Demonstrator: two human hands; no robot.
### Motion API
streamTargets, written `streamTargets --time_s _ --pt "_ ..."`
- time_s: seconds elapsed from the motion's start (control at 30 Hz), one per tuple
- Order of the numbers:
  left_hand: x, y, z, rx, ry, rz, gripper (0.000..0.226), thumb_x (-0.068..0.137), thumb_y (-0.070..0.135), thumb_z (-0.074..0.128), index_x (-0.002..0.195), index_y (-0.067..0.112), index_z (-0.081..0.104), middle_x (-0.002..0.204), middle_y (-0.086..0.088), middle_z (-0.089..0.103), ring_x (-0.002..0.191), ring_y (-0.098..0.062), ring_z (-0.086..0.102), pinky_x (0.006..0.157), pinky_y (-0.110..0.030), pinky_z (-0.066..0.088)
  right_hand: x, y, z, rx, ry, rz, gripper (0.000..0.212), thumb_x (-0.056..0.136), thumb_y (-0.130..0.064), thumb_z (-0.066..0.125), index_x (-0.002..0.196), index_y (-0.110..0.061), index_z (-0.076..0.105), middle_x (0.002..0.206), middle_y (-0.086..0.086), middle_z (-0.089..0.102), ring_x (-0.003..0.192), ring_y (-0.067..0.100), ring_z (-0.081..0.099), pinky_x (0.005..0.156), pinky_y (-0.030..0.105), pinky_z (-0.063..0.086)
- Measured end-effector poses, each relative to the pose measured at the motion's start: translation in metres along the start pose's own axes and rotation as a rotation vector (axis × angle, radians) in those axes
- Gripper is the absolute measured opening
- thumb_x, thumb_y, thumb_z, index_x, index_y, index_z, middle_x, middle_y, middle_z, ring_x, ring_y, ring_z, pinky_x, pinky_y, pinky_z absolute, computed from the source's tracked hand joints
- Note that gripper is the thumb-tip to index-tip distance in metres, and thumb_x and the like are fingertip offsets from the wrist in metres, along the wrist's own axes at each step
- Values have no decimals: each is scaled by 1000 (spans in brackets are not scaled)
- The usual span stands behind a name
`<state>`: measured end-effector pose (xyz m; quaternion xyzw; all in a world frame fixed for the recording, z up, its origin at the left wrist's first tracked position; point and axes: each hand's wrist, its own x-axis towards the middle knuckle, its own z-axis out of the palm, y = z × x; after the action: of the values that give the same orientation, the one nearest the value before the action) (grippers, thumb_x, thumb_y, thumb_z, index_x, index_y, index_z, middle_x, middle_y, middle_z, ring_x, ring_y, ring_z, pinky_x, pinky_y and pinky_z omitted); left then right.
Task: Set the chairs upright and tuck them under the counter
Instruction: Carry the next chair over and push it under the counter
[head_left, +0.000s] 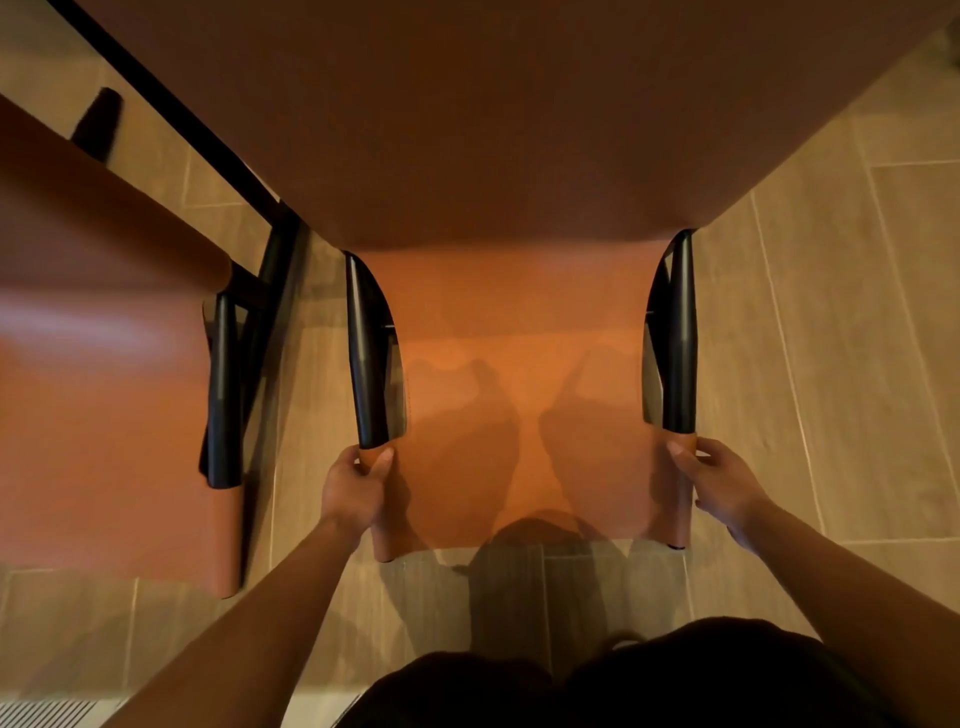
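Gripping the upright chair (524, 415) by its backrest corners, the left hand (353, 491) and right hand (719, 483) should push evenly, keeping it square as its seat slides under the surface (493, 114).

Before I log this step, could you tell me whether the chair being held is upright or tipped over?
Upright: the chair shows its backrest top nearest the camera, with the left hand and right hand gripping its corners.
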<state>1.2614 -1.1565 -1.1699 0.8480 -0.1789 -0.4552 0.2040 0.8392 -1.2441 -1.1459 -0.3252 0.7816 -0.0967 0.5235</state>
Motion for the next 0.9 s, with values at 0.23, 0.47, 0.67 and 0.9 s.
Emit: streamTargets --time_s 0.23,0.47,0.67,0.9 --pt "4 -2 -1 -35 -43 34 33 98 40 63 119 15 58 106 -1 66 99 -24 63 81 -38 53 14 2 7 83 45 27 34 94 -43 71 114 -18 60 110 7 67 91 25 64 73 43 54" --pt "-23 24 -22 -15 5 34 30 99 42 62 116 18 58 97 4 63 88 -14 60 62 -26 44 -17 -24 -12 84 25 23 38 95 -46 68 120 -20 56 104 4 66 86 24 63 66 41 51" --pt "-84 103 -85 8 26 -10 51 95 52 63 132 19 54 115 -4 63 106 -27 61 88 -44 52 -101 -109 -71 108 -18 54 40 93 -49 69 122 -23 57 106 0 65 90 21 62 67 39 50" --pt "-148 235 -165 101 27 63 62 93 28 73 148 11 49 131 -15 65 113 -35 64 97 -50 55 -181 -229 -145 47 -118 11 48 93 -20 75 136 -22 53 111 1 67 96 23 63 73 45 50"
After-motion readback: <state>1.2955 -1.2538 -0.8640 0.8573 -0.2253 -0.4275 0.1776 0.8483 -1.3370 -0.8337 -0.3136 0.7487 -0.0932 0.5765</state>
